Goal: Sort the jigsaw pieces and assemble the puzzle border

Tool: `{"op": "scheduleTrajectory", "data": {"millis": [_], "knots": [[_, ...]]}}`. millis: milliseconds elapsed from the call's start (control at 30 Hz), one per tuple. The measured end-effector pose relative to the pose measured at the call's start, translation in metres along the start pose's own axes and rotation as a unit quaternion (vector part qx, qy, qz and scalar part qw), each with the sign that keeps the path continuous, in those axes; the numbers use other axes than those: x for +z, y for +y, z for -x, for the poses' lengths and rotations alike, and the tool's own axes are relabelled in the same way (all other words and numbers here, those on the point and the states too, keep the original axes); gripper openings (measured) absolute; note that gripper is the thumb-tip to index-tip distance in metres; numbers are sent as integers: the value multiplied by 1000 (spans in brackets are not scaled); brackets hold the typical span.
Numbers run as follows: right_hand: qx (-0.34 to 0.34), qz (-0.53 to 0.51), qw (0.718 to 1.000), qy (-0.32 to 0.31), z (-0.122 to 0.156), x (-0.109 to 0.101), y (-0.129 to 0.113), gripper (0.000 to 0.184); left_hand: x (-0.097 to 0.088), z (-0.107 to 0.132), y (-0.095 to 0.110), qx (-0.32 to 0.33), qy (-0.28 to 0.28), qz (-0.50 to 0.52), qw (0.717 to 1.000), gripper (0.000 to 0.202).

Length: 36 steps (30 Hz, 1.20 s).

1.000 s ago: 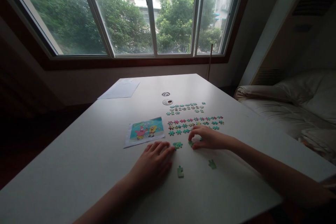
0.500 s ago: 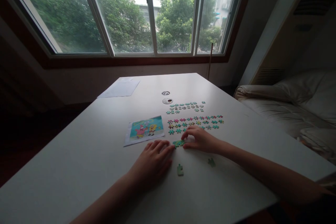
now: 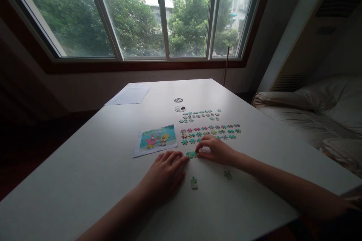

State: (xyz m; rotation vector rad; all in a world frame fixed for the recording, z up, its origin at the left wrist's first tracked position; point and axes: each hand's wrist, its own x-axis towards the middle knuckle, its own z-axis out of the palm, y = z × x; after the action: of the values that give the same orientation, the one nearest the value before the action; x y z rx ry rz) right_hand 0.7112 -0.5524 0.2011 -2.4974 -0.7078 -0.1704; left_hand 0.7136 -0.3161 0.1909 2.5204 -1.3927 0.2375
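A small joined strip of green and yellow jigsaw pieces (image 3: 191, 154) lies flat on the white table (image 3: 93, 165) between my hands. My right hand (image 3: 212, 149) pinches a puzzle piece at the strip's right end, thumb and index finger curled around it; the fingertips largely hide it. My left hand (image 3: 169, 166) rests on the table with fingers stretched out, its thumb tip touching the strip's left end. Nearer to me lie a loose green jigsaw piece (image 3: 194, 183) and another loose green piece (image 3: 227, 174). Just beyond my left hand is the reference picture (image 3: 155, 140), showing cartoon figures.
Rows of sorted jigsaw pieces (image 3: 210, 127) lie beyond my right hand, with more rows farther back. Two round stickers or discs (image 3: 180, 109) are near the far middle. A white paper sheet (image 3: 128, 94) lies far left. A sofa (image 3: 305, 109) stands right of the table.
My right hand has shifted very slightly left along the strip. My left hand and the loose pieces stay where they were.
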Motion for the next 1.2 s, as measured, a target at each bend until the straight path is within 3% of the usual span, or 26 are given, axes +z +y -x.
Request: {"op": "scheduleTrajectory", "data": {"millis": [200, 367, 467, 600, 767, 933, 1200], "knots": [[8, 5, 1000, -15, 7, -31, 16, 12, 0, 0, 0, -3, 7, -9, 1000, 38], [68, 42, 997, 20, 12, -67, 56, 16, -1, 0, 0, -22, 1, -8, 1000, 39], [109, 80, 990, 34, 8, -78, 84, 17, 0, -2, 0, -30, -1, -6, 1000, 39], [154, 125, 980, 34, -6, -76, 113, 17, 2, -8, 1, -33, 1, -12, 999, 39], [158, 145, 976, 31, -32, -70, 132, 19, 4, -23, 4, -46, 24, -18, 998, 35], [166, 164, 972, 17, -56, -66, 136, 20, 8, -35, 4, -31, 32, 2, 999, 33], [202, 188, 961, -29, -71, -58, 132, 20, 11, -32, 0, -35, 46, 16, 998, 30]]}}
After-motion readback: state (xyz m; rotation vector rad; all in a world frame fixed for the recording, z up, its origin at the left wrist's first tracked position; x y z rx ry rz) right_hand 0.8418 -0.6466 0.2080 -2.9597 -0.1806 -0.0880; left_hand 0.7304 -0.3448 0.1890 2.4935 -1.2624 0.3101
